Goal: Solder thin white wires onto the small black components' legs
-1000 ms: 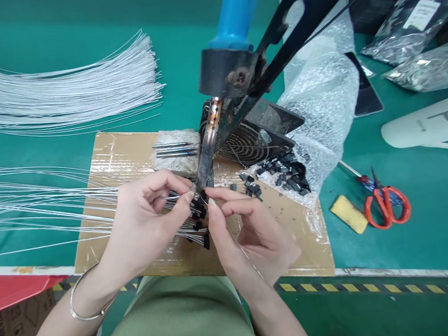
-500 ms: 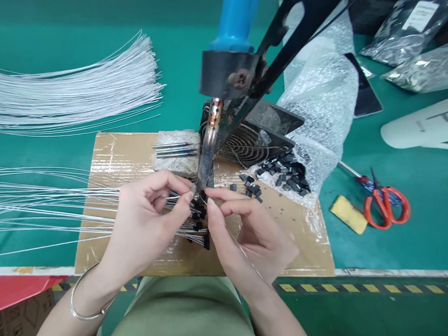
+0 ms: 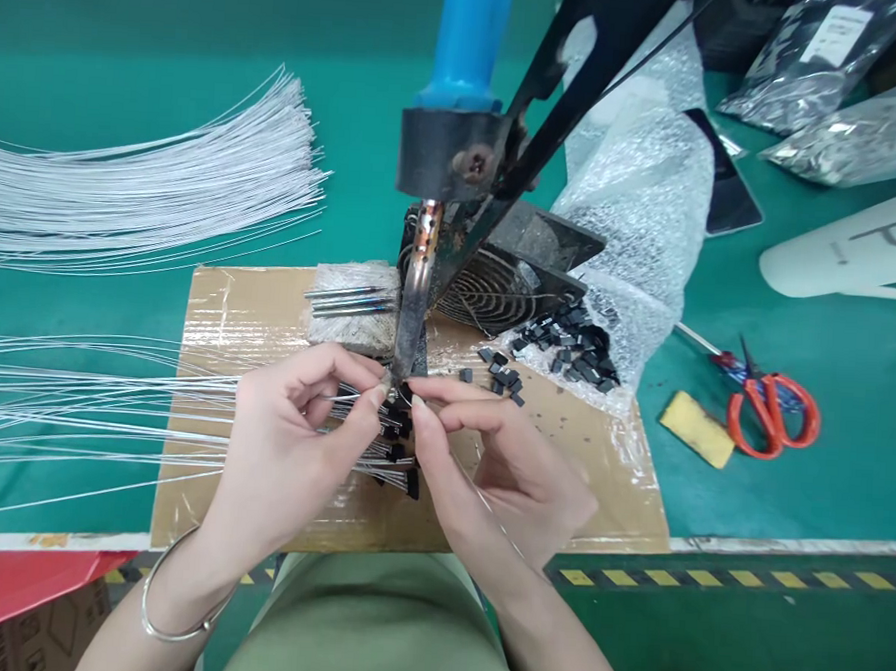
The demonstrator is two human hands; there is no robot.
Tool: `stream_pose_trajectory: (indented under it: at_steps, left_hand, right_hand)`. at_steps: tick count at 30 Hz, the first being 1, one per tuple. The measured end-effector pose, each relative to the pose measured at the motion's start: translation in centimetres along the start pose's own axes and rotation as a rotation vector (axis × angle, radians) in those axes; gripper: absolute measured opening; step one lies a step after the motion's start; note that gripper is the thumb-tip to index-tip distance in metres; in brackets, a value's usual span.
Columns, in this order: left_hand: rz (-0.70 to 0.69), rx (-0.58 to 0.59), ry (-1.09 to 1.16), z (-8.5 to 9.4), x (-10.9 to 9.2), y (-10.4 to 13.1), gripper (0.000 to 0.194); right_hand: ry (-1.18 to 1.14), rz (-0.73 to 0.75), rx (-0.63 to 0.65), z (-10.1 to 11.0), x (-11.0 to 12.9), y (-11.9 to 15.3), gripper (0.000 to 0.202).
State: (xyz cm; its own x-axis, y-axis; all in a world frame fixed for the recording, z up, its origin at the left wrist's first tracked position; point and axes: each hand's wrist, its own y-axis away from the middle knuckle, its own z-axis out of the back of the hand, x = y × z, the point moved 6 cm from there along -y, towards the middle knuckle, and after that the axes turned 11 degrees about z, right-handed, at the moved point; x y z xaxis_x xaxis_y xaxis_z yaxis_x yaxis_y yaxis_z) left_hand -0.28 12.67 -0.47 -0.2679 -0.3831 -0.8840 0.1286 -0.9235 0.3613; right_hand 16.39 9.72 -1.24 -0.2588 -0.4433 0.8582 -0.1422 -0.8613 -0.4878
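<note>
A soldering iron (image 3: 418, 294) with a blue handle hangs in a black clamp, its tip pointing down between my hands. My left hand (image 3: 312, 429) pinches a thin white wire near the tip. Thumb and forefinger of my right hand (image 3: 479, 447) are pressed together just right of the tip, on a thin strand that runs back over the palm; a small dark piece lies between the hands, mostly hidden by fingers. Below the fingertips, white wires (image 3: 193, 457) with black connectors (image 3: 412, 483) lie on the cardboard (image 3: 246, 315).
A bundle of white wires (image 3: 201, 182) lies at the upper left. Behind the iron stands a black fan (image 3: 496, 283), with loose black connectors (image 3: 586, 353) beside it. Red-handled scissors (image 3: 770, 417), a yellow sponge (image 3: 696, 429) and a white cup (image 3: 843, 246) are on the right.
Both hands stay almost where they were at the iron's tip. The view has shifted very slightly.
</note>
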Motion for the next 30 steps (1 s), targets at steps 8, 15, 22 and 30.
stream_pose_trajectory:
  at_steps: [8, 15, 22, 30]
  left_hand:
    - [-0.008, -0.001, 0.001, -0.05, 0.04, -0.01, 0.010]
    - [0.001, 0.004, -0.006, -0.21, 0.14, -0.10, 0.009]
    - [-0.023, 0.004, 0.003, -0.05, 0.05, 0.20, 0.008]
    - [-0.023, -0.003, -0.010, -0.05, 0.07, 0.09, 0.009]
  right_hand:
    - [0.005, 0.007, 0.015, -0.06, -0.02, -0.01, 0.018]
    - [0.001, -0.007, 0.015, 0.03, -0.21, 0.13, 0.018]
    - [-0.005, 0.010, -0.007, 0.00, -0.14, 0.16, 0.018]
    - [0.006, 0.020, 0.000, -0.07, -0.08, 0.08, 0.018]
